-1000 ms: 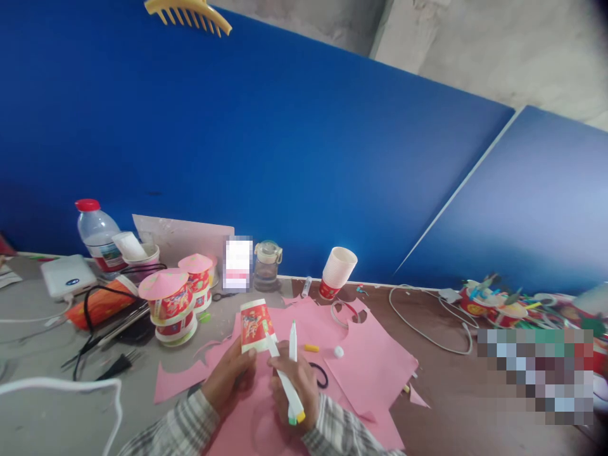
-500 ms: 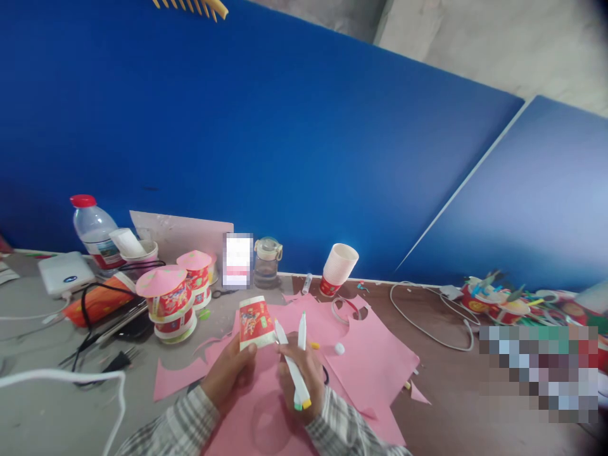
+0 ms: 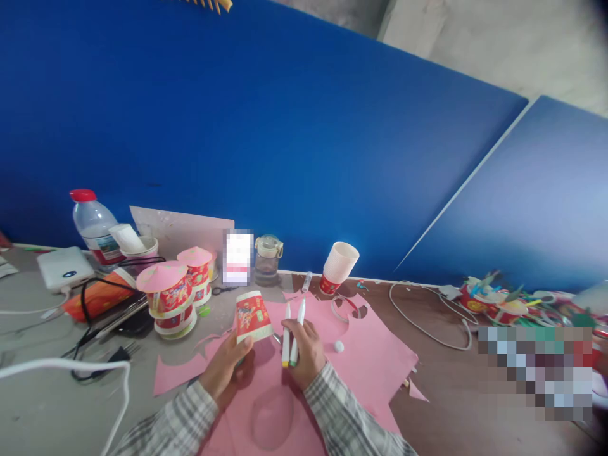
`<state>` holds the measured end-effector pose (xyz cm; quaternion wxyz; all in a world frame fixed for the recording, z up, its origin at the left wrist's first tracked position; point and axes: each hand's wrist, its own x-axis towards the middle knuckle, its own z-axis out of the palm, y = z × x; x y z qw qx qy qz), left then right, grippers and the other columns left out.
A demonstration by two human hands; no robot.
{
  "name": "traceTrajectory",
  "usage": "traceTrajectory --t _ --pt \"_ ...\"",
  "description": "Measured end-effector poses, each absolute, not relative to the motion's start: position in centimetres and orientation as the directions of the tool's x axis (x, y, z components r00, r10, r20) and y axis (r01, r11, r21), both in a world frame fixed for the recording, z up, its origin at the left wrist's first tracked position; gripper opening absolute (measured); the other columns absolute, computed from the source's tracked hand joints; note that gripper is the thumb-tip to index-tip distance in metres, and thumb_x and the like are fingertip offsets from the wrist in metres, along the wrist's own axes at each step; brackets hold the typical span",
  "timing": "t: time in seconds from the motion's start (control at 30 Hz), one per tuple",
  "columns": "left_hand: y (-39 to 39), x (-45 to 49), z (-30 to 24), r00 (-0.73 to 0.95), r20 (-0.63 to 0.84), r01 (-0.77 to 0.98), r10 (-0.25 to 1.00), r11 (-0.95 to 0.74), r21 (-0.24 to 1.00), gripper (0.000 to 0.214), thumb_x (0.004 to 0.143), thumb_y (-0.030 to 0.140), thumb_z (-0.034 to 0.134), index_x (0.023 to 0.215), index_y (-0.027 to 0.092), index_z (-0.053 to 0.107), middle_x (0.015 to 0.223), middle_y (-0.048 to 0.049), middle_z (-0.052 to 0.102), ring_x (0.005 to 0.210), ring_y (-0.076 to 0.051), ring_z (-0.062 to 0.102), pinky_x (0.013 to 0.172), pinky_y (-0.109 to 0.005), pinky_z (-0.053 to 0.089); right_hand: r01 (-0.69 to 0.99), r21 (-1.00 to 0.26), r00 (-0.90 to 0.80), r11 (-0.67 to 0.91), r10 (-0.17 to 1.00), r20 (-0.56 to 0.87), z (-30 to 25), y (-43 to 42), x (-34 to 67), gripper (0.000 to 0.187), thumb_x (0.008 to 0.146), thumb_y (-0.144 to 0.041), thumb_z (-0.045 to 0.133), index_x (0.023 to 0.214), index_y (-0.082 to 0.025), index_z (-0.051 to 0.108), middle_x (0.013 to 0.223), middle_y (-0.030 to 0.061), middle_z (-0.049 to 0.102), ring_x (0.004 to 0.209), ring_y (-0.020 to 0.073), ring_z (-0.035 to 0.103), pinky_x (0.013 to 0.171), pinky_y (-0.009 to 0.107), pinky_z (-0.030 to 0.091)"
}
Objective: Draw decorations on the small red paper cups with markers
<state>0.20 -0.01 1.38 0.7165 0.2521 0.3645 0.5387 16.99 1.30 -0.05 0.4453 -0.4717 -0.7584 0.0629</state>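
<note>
A red and white printed paper cup [image 3: 254, 315] is tilted in my left hand [image 3: 227, 367], thumb on its lower side. Two white marker pens [image 3: 294, 332], one with a yellow end and one with a green end, are held in my right hand [image 3: 306, 351], tips pointing up and away. Under both hands lies cut pink paper [image 3: 370, 354]. A metal tool [image 3: 277, 339], mostly hidden, shows between the cup and the pens. On the pink paper to the right rests a small white ball [image 3: 339, 346].
Stacked paper cups with pink cone tops [image 3: 166, 294] stand at left, near a bottle [image 3: 95, 228], power bank [image 3: 65, 269] and cables. A lidded water jar [image 3: 267, 261] and stacked white cups [image 3: 340, 266] line the back. Cups of pens [image 3: 479, 294] are at right.
The pens in my right hand have swung from crossed to nearly side by side. My right hand has turned, and the cup in my left hand has shifted slightly left and up.
</note>
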Motion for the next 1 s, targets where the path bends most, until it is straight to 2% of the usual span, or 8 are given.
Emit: traceTrajectory --t 0.47,0.7,0.87,1.0 --pt "0.2 0.0 1.3 0.097 -0.221 -0.571 0.970 0.236 0.786 0.020 0.054 0.032 0.063 0.066 0.021 0.052 0.030 0.0106 0.028 0.026 -0.008 0.014 0.023 -0.021 0.015 0.690 -0.433 -0.213 0.580 0.734 0.645 0.1 1.6 17.0 0.040 0.058 -0.008 0.058 0.095 -0.024 0.061 0.076 0.0049 0.068 0.068 0.0267 0.061 0.066 0.036 0.048" --pt "0.2 0.1 1.4 0.082 -0.216 -0.548 0.973 0.225 0.805 0.024 0.051 0.032 0.064 0.069 0.020 0.053 0.031 0.0102 0.028 0.026 -0.008 0.015 0.024 -0.022 0.015 0.687 -0.431 -0.218 0.585 0.731 0.646 0.3 1.5 17.0 0.040 0.059 -0.008 0.059 0.096 -0.024 0.061 0.075 0.0057 0.067 0.067 0.0275 0.061 0.064 0.038 0.049" --pt "0.1 0.1 1.4 0.073 -0.255 -0.546 0.964 0.252 0.799 0.027 0.050 0.036 0.064 0.070 0.021 0.054 0.032 0.0094 0.031 0.027 -0.009 0.017 0.026 -0.023 0.014 0.598 -0.538 -0.116 0.595 0.728 0.675 0.9 0.8 16.8 0.032 0.066 -0.010 0.059 0.095 -0.023 0.060 0.075 0.0055 0.066 0.069 0.0271 0.062 0.061 0.036 0.051" --pt "0.0 0.1 1.4 0.122 -0.256 -0.530 0.959 0.281 0.800 0.041 0.059 0.050 0.048 0.077 0.015 0.059 0.026 0.0091 0.025 0.027 -0.010 0.012 0.029 -0.026 0.011 0.476 -0.619 -0.012 0.625 0.708 0.706 1.4 -0.2 16.5 0.023 0.071 -0.011 0.057 0.090 -0.023 0.061 0.072 0.0035 0.067 0.063 0.0240 0.063 0.059 0.033 0.052"
